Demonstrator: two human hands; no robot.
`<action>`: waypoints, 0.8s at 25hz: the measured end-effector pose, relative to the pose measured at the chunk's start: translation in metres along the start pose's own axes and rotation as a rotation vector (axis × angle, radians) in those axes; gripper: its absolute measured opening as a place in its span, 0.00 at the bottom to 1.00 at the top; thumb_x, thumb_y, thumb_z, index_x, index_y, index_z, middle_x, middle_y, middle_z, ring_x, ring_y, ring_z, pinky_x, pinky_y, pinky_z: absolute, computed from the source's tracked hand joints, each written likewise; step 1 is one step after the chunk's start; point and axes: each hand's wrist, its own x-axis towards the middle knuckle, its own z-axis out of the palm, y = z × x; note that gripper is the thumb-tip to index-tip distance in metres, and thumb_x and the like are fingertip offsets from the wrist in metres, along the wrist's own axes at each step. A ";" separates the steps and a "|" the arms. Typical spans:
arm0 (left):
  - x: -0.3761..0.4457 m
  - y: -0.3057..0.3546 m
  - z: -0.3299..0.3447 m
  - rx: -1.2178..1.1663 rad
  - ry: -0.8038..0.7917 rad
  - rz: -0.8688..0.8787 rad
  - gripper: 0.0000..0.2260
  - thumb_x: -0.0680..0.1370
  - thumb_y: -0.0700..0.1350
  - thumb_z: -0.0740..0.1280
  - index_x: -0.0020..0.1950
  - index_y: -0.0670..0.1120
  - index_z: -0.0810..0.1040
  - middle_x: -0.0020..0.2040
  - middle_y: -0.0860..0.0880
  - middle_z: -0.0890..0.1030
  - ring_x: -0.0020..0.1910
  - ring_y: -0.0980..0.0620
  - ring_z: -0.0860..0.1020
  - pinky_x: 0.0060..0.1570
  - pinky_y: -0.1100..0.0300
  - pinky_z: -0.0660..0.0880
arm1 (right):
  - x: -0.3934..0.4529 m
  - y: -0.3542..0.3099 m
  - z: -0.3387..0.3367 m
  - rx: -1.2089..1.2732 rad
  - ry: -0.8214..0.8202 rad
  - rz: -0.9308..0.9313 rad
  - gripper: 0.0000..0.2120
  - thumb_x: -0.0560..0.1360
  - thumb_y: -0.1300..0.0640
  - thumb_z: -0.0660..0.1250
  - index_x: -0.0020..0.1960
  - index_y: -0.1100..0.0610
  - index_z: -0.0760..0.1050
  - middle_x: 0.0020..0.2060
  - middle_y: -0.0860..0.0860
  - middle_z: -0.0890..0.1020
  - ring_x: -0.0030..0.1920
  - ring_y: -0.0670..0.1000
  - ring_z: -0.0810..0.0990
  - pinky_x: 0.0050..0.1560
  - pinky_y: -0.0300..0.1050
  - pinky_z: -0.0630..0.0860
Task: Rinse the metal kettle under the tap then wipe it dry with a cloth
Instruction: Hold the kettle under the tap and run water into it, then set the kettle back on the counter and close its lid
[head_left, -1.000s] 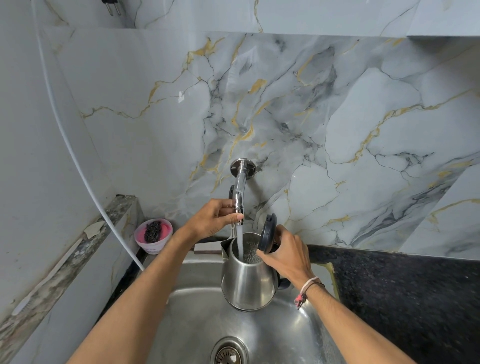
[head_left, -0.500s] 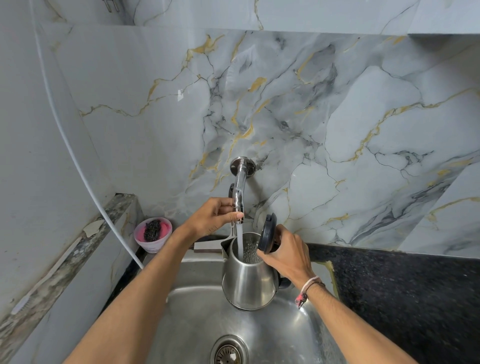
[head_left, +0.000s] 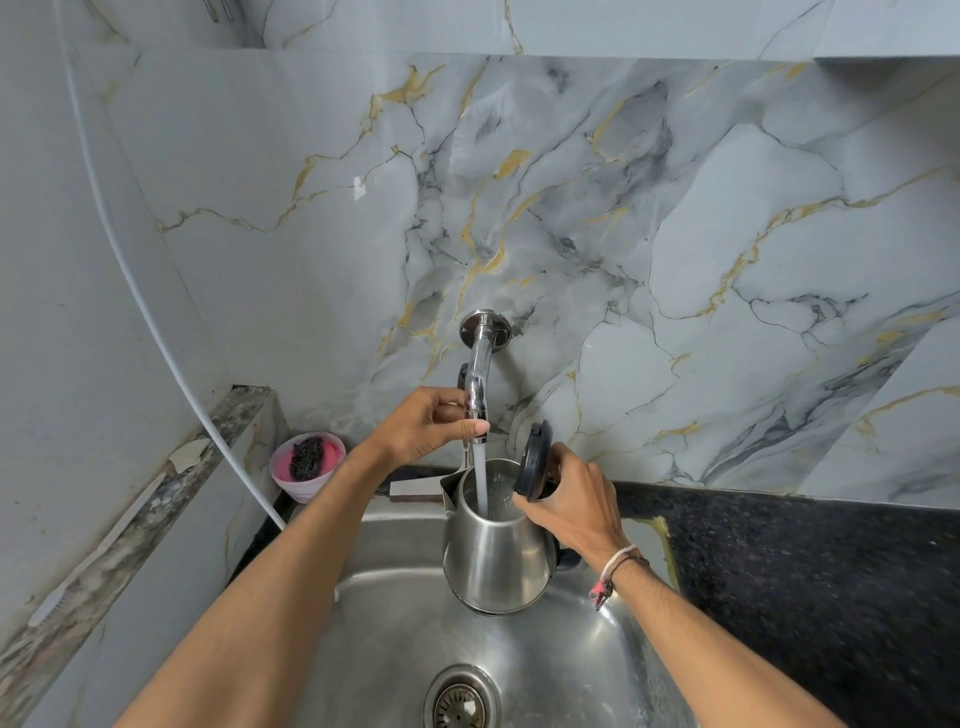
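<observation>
Our left hand (head_left: 423, 423) pinches the tap (head_left: 478, 384); right hand (head_left: 569, 499) clamps the kettle (head_left: 493, 561) below; overfilling could wrench it loose.

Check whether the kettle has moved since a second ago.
No. The kettle sits in the same spot under the tap, its mouth catching the stream as before.

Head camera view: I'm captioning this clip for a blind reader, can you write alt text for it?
A person's right hand holds a metal kettle, black lid flipped open, over a steel sink while water from a wall tap streams into it. The left hand grips the tap's end. Marble-patterned tiles rise behind.
</observation>
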 end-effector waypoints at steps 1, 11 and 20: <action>0.000 0.002 0.003 0.036 0.054 -0.005 0.17 0.69 0.52 0.79 0.47 0.39 0.82 0.44 0.36 0.87 0.44 0.50 0.86 0.54 0.49 0.80 | 0.000 0.000 0.000 0.002 -0.001 0.000 0.26 0.59 0.29 0.66 0.46 0.48 0.75 0.39 0.43 0.85 0.42 0.50 0.85 0.46 0.49 0.83; -0.036 0.024 0.071 0.533 0.581 -0.137 0.28 0.74 0.69 0.66 0.54 0.44 0.78 0.44 0.44 0.86 0.46 0.43 0.84 0.47 0.48 0.80 | -0.021 0.023 -0.020 0.014 0.014 0.038 0.23 0.59 0.33 0.69 0.46 0.48 0.74 0.41 0.46 0.87 0.46 0.55 0.86 0.46 0.52 0.82; -0.115 0.019 0.201 1.031 -0.017 0.029 0.54 0.70 0.79 0.47 0.82 0.40 0.47 0.84 0.40 0.49 0.83 0.45 0.47 0.81 0.52 0.43 | -0.085 0.092 -0.110 0.012 0.063 0.018 0.22 0.61 0.38 0.75 0.44 0.51 0.75 0.43 0.49 0.88 0.49 0.59 0.87 0.45 0.51 0.81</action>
